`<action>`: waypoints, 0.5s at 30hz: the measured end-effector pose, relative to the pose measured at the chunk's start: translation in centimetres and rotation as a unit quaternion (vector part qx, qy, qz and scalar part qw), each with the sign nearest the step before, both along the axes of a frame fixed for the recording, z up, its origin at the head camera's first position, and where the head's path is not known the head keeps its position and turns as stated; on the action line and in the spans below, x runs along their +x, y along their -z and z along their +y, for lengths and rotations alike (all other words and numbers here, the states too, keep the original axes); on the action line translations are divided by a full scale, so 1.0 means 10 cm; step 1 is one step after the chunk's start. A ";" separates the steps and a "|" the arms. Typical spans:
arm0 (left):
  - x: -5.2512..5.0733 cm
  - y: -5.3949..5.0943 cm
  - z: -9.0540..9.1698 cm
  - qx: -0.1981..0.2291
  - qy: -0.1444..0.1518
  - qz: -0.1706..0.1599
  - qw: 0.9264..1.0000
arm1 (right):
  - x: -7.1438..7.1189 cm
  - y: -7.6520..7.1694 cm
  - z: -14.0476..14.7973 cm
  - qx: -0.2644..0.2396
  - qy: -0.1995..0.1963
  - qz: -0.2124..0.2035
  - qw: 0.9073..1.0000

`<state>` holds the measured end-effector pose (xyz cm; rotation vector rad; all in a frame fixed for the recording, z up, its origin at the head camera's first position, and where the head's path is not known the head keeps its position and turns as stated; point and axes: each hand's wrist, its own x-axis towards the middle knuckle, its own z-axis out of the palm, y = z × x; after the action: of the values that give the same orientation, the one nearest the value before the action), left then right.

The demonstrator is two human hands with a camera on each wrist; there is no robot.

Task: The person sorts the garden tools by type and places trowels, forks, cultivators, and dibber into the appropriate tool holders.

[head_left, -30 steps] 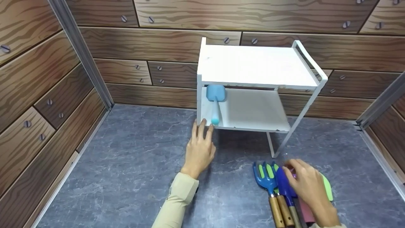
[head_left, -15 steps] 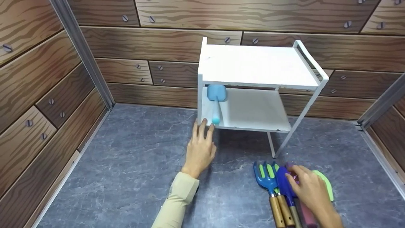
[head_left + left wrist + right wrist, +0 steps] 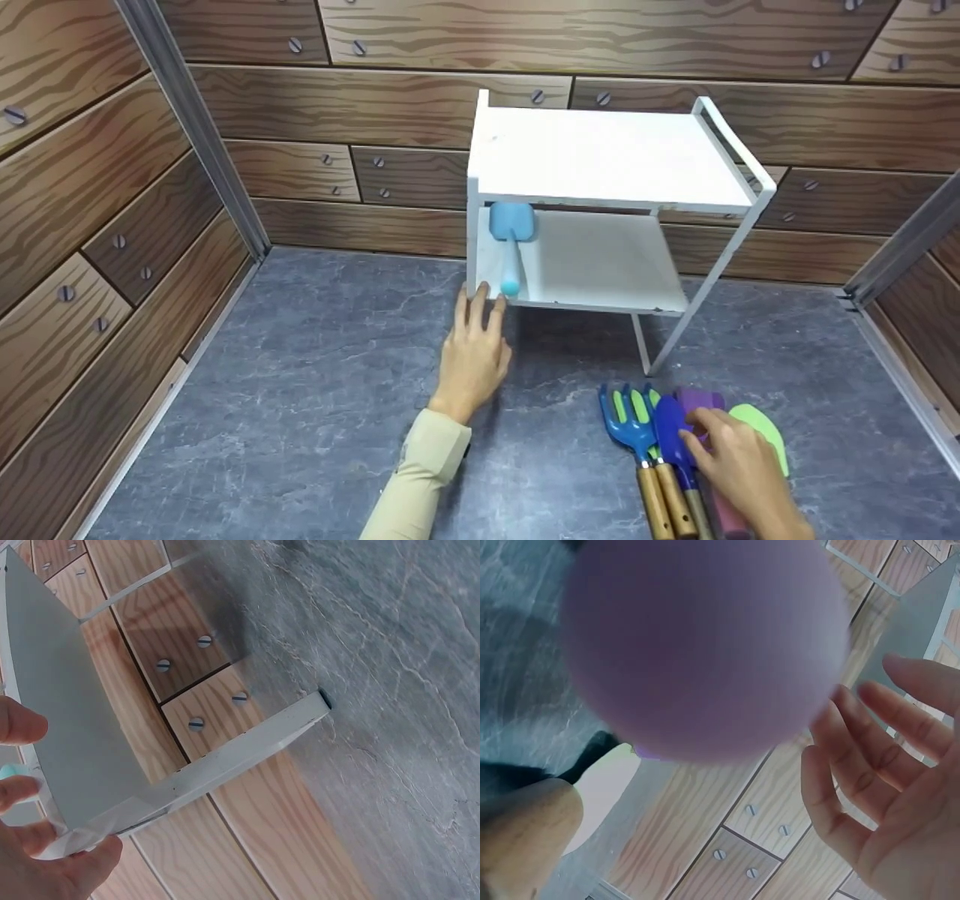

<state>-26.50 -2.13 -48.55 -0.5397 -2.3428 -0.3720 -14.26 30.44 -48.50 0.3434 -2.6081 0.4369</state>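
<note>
Big blurred pink-purple rounded thing [image 3: 705, 652] fills upper mid, v. close to cam, out of focus. R grip [image 3: 892, 795], a bare hand, at rt edge, palm partly visible, fingers loosely bent & apart; fingertips overlap purple rim, contact unclear. Lower L: wood-toned rounded handle end [image 3: 529, 829], pale green piece [image 3: 604, 791] partly behind it. Bluish-grey surface [image 3: 525, 660] L; plank wall [image 3: 697, 829] w/ screws [image 3: 784, 830] in bkgd; grey panel [image 3: 911, 622] upper R.
</note>
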 end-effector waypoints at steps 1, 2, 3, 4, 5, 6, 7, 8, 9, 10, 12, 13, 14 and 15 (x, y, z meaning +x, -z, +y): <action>0.00 0.00 0.00 0.000 0.000 -0.001 1.000 | 0.01 0.00 0.00 0.000 0.002 -0.009 1.000; 0.00 0.00 0.00 0.000 0.001 -0.002 1.000 | 0.01 0.00 -0.01 0.000 0.004 -0.019 1.000; 0.00 0.00 0.00 0.000 0.001 -0.002 1.000 | 0.02 0.00 -0.01 0.001 0.006 -0.028 1.000; 0.00 0.00 0.01 0.000 0.001 -0.002 1.000 | 0.02 0.00 0.00 0.002 0.007 -0.037 0.999; 0.00 0.00 0.01 0.000 0.001 -0.003 1.000 | 0.02 0.00 0.00 0.004 0.008 -0.045 0.999; 0.00 0.00 0.01 -0.001 0.000 -0.002 1.000 | 0.03 0.01 0.00 0.005 0.008 -0.054 0.999; 0.00 0.00 0.01 -0.001 0.000 -0.002 1.000 | 0.03 0.01 0.01 0.006 0.009 -0.063 0.998; 0.00 0.00 0.01 -0.002 0.000 -0.001 1.000 | 0.03 0.01 0.01 0.007 0.009 -0.072 0.997; 0.00 0.00 0.01 -0.002 0.000 -0.001 1.000 | 0.03 0.01 0.01 0.008 0.010 -0.081 0.997; 0.01 -0.01 0.00 -0.003 0.000 -0.001 1.000 | 0.04 0.01 0.01 0.009 0.012 -0.090 0.996; 0.00 -0.01 0.00 -0.004 0.000 -0.001 1.000 | 0.04 0.02 0.01 0.012 0.013 -0.107 0.994; 0.00 -0.01 -0.01 -0.004 0.000 -0.002 1.000 | 0.04 0.02 0.01 0.014 0.013 -0.116 0.993; 0.00 -0.01 -0.01 -0.003 0.000 -0.003 1.000 | 0.05 0.02 0.00 0.016 0.014 -0.126 0.992; 0.00 -0.01 -0.02 -0.002 0.000 -0.003 1.000 | 0.05 0.02 0.00 0.018 0.015 -0.138 0.990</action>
<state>-26.46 -2.31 -48.46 -0.5411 -2.3503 -0.3693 -13.79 30.45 -48.67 0.2722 -2.8886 0.4570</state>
